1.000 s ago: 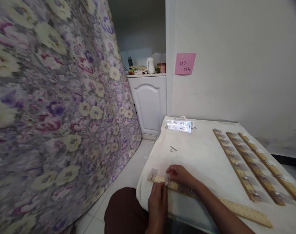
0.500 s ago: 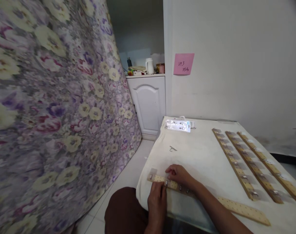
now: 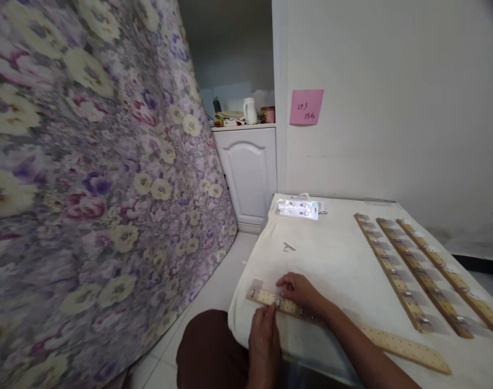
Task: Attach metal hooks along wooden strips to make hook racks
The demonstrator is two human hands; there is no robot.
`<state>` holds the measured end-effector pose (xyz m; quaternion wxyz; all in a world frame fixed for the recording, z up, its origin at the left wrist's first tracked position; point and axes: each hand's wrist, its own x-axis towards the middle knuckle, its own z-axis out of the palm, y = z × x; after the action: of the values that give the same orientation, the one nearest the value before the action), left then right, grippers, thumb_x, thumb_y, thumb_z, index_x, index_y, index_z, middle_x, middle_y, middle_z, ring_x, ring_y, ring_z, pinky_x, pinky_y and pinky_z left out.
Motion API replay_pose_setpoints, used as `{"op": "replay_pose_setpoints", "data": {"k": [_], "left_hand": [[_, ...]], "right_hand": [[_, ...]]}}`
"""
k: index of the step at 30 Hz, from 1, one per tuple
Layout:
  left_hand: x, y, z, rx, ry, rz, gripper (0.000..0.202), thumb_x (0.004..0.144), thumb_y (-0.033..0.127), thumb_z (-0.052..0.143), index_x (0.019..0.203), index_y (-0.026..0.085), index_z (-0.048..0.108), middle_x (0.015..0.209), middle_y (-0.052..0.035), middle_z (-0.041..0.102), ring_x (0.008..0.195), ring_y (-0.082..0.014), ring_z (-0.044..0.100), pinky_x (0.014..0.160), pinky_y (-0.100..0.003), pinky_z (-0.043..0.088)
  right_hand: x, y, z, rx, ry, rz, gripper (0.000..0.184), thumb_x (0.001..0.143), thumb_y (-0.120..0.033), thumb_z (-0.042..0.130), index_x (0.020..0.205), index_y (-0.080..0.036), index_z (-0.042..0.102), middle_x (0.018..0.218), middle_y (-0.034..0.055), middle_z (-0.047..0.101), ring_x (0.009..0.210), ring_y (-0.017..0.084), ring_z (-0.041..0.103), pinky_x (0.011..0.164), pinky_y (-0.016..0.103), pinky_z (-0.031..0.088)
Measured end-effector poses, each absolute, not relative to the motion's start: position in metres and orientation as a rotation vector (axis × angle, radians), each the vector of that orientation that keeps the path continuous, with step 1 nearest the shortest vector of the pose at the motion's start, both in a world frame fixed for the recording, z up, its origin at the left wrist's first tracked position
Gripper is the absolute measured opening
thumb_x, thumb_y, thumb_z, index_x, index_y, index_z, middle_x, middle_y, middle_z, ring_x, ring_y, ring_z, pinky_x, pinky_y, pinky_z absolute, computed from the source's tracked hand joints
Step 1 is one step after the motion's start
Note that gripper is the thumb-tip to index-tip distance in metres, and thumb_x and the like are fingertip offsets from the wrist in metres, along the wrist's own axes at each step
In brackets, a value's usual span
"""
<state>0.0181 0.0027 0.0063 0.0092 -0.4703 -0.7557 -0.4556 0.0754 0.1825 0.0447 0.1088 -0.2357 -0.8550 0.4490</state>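
A narrow wooden strip with rows of holes (image 3: 266, 296) lies across the near part of the cloth-covered table, with several small metal fittings along it. My left hand (image 3: 265, 329) comes from below, its fingertips pressed together at one shiny metal fitting (image 3: 278, 302) on the strip. Across the far edge reaches my right hand (image 3: 301, 292), fingers curled and closed beside the same fitting; what they pinch, if anything, is hidden. My right forearm covers part of the strip. A bare stretch of perforated wood (image 3: 406, 348) shows beyond that forearm.
Three wooden strips bearing clear pieces and metal fittings lie at right, including the nearest strip (image 3: 392, 273). A small metal hook-like piece (image 3: 289, 247) lies mid-table. A clear plastic package (image 3: 297, 208) sits at the back. The floral curtain (image 3: 108, 189) hangs at left.
My left hand has shifted slightly, its fingertips still at the fitting. My right hand stays nearly in place. The view has moved a little.
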Motion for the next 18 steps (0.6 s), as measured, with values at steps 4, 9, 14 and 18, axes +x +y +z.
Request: {"op": "replay_pose_setpoints", "data": {"k": [4,9,14,18], "left_hand": [[0.0188,0.0029,0.0066,-1.486,-2.345,-1.391,0.039,0.087,0.012,0.039,0.120,0.021,0.056,0.102,-0.0097,0.061,0.097,-0.0190,0.059,0.086,-0.036,0.052],[0.0182,0.0034,0.0016,-1.487,-2.285,-1.266,0.041,0.084,0.008,0.039,0.120,0.019,0.056,0.100,-0.0094,0.062,0.093,-0.0191,0.060,0.083,-0.035,0.053],[0.0184,0.0051,-0.0009,-1.535,-2.314,-0.955,0.050,0.080,0.000,0.036,0.125,0.018,0.051,0.100,-0.0094,0.061,0.090,-0.0206,0.056,0.080,-0.036,0.051],[0.0183,0.0064,0.0030,-1.559,-2.357,-0.785,0.052,0.079,-0.001,0.038,0.126,0.018,0.049,0.102,-0.0092,0.061,0.090,-0.0215,0.054,0.080,-0.035,0.049]], "right_hand": [[0.0760,0.1829,0.0444,-0.670,-2.503,1.319,0.031,0.064,-0.010,0.062,0.093,-0.017,0.070,0.079,0.0027,0.066,0.069,0.014,0.055,0.064,0.024,0.041],[0.0756,0.1839,0.0426,-0.674,-2.512,1.309,0.032,0.064,-0.009,0.061,0.094,-0.016,0.070,0.080,0.0035,0.065,0.070,0.014,0.056,0.065,0.024,0.042],[0.0758,0.1843,0.0445,-0.691,-2.514,1.323,0.031,0.065,-0.009,0.061,0.093,-0.016,0.070,0.079,0.0028,0.066,0.069,0.013,0.056,0.064,0.023,0.042],[0.0749,0.1862,0.0410,-0.683,-2.508,1.366,0.029,0.064,-0.010,0.062,0.091,-0.017,0.070,0.076,0.0016,0.066,0.068,0.013,0.056,0.062,0.022,0.041]]}}
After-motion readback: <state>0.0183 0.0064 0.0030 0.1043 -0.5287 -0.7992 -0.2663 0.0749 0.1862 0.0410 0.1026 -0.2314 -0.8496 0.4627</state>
